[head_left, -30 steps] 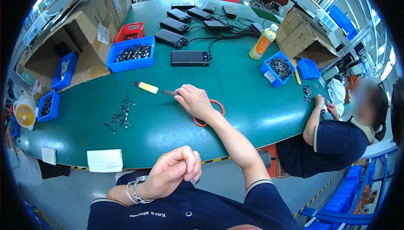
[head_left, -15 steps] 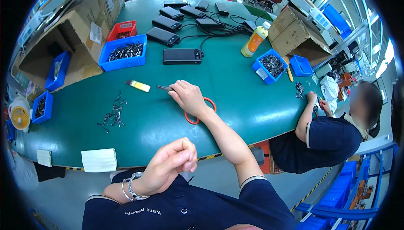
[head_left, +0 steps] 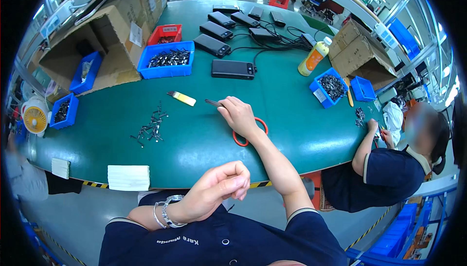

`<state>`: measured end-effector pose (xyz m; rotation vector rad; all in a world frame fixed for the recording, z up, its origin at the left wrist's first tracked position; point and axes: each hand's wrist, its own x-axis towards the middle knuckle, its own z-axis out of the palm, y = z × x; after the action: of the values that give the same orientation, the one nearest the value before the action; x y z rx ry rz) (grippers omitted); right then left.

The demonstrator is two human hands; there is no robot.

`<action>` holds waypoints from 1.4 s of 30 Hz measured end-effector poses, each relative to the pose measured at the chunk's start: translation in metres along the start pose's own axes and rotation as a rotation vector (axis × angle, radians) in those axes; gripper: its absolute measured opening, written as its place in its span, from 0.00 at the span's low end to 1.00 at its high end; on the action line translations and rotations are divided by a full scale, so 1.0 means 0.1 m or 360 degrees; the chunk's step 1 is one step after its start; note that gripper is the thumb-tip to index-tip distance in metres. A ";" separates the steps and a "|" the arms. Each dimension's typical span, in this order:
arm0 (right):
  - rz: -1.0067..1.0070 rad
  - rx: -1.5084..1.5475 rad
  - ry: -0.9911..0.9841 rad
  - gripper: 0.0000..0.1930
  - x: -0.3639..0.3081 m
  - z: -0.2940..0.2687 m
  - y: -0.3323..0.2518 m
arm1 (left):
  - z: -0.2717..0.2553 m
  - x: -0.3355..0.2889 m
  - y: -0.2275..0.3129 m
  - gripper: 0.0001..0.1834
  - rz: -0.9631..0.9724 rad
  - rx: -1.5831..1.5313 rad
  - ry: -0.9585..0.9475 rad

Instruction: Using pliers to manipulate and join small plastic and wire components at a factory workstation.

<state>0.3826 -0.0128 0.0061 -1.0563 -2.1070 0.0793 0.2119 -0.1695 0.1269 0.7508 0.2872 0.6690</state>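
Observation:
Near the middle of the green table (head_left: pixel 194 144), my right hand (head_left: pixel 237 116) is closed round the blades of a pair of scissors (head_left: pixel 266 125). Their red handle loops show beside my wrist, and a dark blade tip sticks out past my fingers on the left. My left hand (head_left: pixel 221 185) is raised close to my chest, in front of the table edge, with its fingers curled in and thumb pressed against them. Whatever it holds, if anything, is hidden. Left of the scissors lie a yellow-handled cutter knife (head_left: pixel 185 99) and a loose pile of small black parts (head_left: pixel 152 128).
Black power banks (head_left: pixel 232 69) with cables lie at the back. Blue bins (head_left: pixel 165 72) of small dark parts, a red bin (head_left: pixel 170 28), cardboard boxes (head_left: pixel 116 47) and a drink bottle (head_left: pixel 311 61) stand around. White cloths (head_left: pixel 129 177) lie at the front. A co-worker (head_left: pixel 389 168) works at right.
The whole view has shifted, so the table and its things appear farther right. Both hands keep nearly the same pose, my right one still on the scissors.

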 end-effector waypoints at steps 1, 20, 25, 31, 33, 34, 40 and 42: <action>-0.0019 0.0001 0.0001 0.07 0.00 0.00 0.01 | 0.02 0.02 0.01 0.10 -0.0002 0.0004 -0.0006; -0.0252 -0.0072 -0.0167 0.09 0.08 -0.06 -0.22 | -1.13 -0.34 0.09 0.08 0.0088 0.0730 0.0340; -0.0230 -0.0173 -0.0192 0.10 0.14 -0.09 -0.21 | -1.25 -0.47 0.32 0.08 0.0080 0.0924 0.0342; -0.0223 -0.0277 -0.0190 0.12 0.09 0.11 -0.20 | -1.65 -0.64 0.96 0.30 0.0425 0.2819 0.0036; -0.0271 -0.0293 -0.0157 0.12 0.12 0.11 -0.28 | -1.85 -0.73 1.04 0.45 0.0236 0.3284 0.0052; -0.0266 -0.0333 -0.0152 0.11 0.11 0.10 -0.31 | -1.90 -0.74 1.05 0.47 0.0154 0.3356 0.0071; -0.0204 -0.0326 -0.0207 0.12 0.12 0.16 -0.50 | -2.39 -0.66 1.06 0.51 0.0089 0.3295 -0.0095; -0.0247 -0.0324 -0.0192 0.12 0.21 0.27 -0.54 | -2.49 -0.58 1.07 0.50 0.0117 0.3324 -0.0106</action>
<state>0.3215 -0.0261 0.0202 -1.0223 -2.3378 -0.1535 0.0030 -0.0161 0.0275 2.7529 0.9066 0.1705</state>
